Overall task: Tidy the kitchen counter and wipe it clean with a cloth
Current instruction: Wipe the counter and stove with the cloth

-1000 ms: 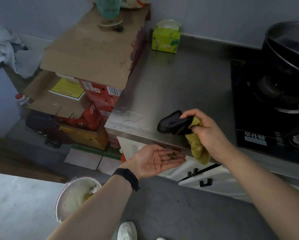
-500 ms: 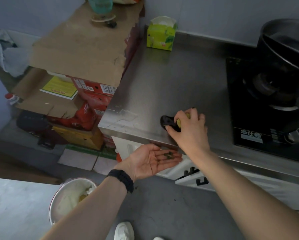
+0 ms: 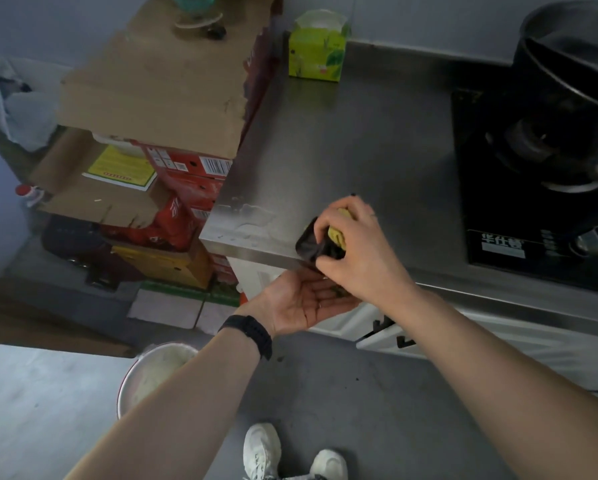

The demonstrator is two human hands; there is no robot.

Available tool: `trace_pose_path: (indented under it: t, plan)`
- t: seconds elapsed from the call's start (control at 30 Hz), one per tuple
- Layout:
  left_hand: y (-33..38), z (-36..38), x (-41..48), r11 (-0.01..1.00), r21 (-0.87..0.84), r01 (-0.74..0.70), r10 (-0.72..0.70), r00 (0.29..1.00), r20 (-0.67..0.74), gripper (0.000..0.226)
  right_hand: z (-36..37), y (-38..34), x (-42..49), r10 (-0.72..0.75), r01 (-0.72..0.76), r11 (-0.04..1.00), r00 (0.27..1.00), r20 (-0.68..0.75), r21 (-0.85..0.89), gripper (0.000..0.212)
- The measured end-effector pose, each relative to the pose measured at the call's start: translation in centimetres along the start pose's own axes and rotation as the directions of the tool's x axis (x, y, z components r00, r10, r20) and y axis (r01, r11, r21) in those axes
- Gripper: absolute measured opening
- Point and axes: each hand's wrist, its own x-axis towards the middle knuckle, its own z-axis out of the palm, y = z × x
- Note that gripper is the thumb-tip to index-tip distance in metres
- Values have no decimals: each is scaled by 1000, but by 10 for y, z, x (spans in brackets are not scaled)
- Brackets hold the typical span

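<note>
Step in hand: sweeping scraps off the front edge of the counter (image 3: 360, 150); the tidying looks done here and the wiping is well along.
Right hand (image 3: 356, 247): clenched around the cloth (image 3: 311, 242), a dark and yellow bundle pressed on the steel right at the front edge.
Left hand (image 3: 304, 301): palm up and flat, fingers spread, just below the edge and under the cloth, gripping nothing.
In the palm: a few small dark green bits (image 3: 335, 292), probably food scraps; too small to name.
Next move: in my judgement, 1 short pull of the cloth over the lip so the last bits drop into the palm, which must stay level and close under the edge, then a tip into a bin.
Bin (image 3: 152, 372): a round pail on the floor at lower left, pale contents inside, half hidden by the left forearm.
Tissue box (image 3: 316, 51): green, at the back of the counter, white tissue showing at the top.
Pot (image 3: 574, 64): dark, on the stove (image 3: 491, 209); contents not visible.
Counter surface: a wet smear near the left front corner.
</note>
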Motion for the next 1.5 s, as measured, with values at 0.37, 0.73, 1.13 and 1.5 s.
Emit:
trace_pose_path:
  t: [0.37, 0.73, 1.13, 1.5]
  plan:
    - [1, -16, -5, 998, -65, 15, -12, 999, 45, 45, -44, 40, 35, 207, -113, 968, 861, -464, 222, 37]
    - [4, -18, -8, 999, -35, 7, -7, 1000, 11, 47, -59, 66, 21, 341, -174, 848, 902, 264, -500, 101]
    - [18, -22, -18, 999, 11, 34, -34, 999, -16, 46, -39, 57, 35, 235, -189, 719, 972, -22, -669, 64]
    - [19, -21, -16, 999, 22, 43, -42, 999, -26, 47, -30, 48, 46, 211, -192, 790, 977, -36, -582, 54]
